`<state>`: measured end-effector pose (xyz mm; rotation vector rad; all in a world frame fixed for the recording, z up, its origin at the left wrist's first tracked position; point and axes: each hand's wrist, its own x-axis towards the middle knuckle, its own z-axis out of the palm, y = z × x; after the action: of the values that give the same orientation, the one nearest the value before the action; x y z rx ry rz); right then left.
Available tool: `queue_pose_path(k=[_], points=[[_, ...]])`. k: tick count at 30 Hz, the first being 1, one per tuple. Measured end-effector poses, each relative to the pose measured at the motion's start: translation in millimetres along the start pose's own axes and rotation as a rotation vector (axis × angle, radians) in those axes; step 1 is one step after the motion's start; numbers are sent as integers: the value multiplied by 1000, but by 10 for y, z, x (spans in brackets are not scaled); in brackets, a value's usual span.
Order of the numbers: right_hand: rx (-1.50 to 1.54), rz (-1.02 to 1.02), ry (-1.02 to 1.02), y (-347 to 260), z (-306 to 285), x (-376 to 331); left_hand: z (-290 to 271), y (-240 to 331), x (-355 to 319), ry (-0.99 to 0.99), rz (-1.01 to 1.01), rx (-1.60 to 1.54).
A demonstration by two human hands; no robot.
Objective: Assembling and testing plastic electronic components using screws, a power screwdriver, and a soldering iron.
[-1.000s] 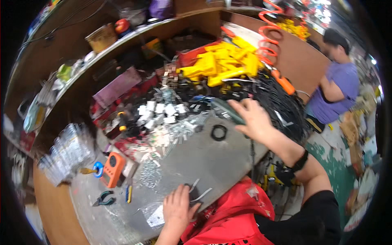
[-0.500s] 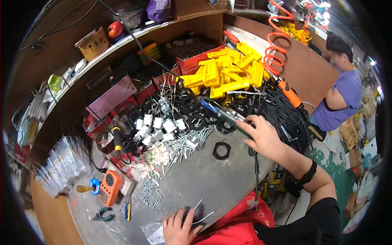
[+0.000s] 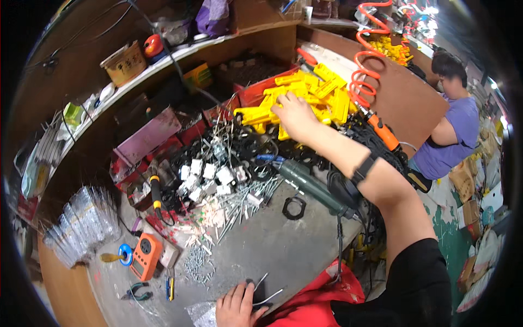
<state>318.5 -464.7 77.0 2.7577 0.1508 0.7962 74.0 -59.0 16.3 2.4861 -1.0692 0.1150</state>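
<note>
At the near edge of the grey worktable, my left hand [image 3: 235,306] is closed on a small black piece [image 3: 260,303] with two white wires sticking out. Most of that piece is hidden by my fingers. My right hand [image 3: 296,115] is stretched over a heap of yellow plastic housings [image 3: 333,101], fingers apart and bent down onto it; no part is seen lifted. Below my right forearm a dark green electric screwdriver [image 3: 310,185] with a blue tip end lies on the table. A black ring nut [image 3: 294,208] rests beside it.
White blocks [image 3: 223,175], long screws [image 3: 248,203] and short screws [image 3: 199,266] lie mid-table. Coiled black cables fill the right. An orange meter [image 3: 146,256], pliers [image 3: 137,291] and plastic sleeves [image 3: 84,223] are at left. An orange air tool [image 3: 384,132] hangs near a seated co-worker [image 3: 455,120].
My right hand has let go of the electric screwdriver, which now lies on the table, and moved up and left onto the yellow housings. My left hand stays almost in place.
</note>
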Motion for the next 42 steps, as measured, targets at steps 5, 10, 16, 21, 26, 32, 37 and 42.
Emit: queue_pose_path(k=[5,10,16,21,26,32,37,42], points=[[-64,-7,-29,0,52,202,-149,-64,51,-48,35,-42],[395,312,217,0,-592,-168,-289,-215,118,-85,-7,-381],[2079,484,-308,-1425,-1511,-1032,-462,-218,180,167,-291,-801],[2696,467,-1198,-2256,-1656,-1366,-438,-45,143,193,-350,-1458],[1187,-194,-467,-2004,-1160,-871,-652,-180,-77,559,-665,-1325],[491,-419,-288,-1910,-387,-540,-1021,-487,-297,759,-719,-1103],[391,-503,-247,-1989,-284,-496,-891,-404,-250,755,-653,-1167],[708,-378,-116,-1817,-307,-532,-685,-420,-287,717,-724,-1272]])
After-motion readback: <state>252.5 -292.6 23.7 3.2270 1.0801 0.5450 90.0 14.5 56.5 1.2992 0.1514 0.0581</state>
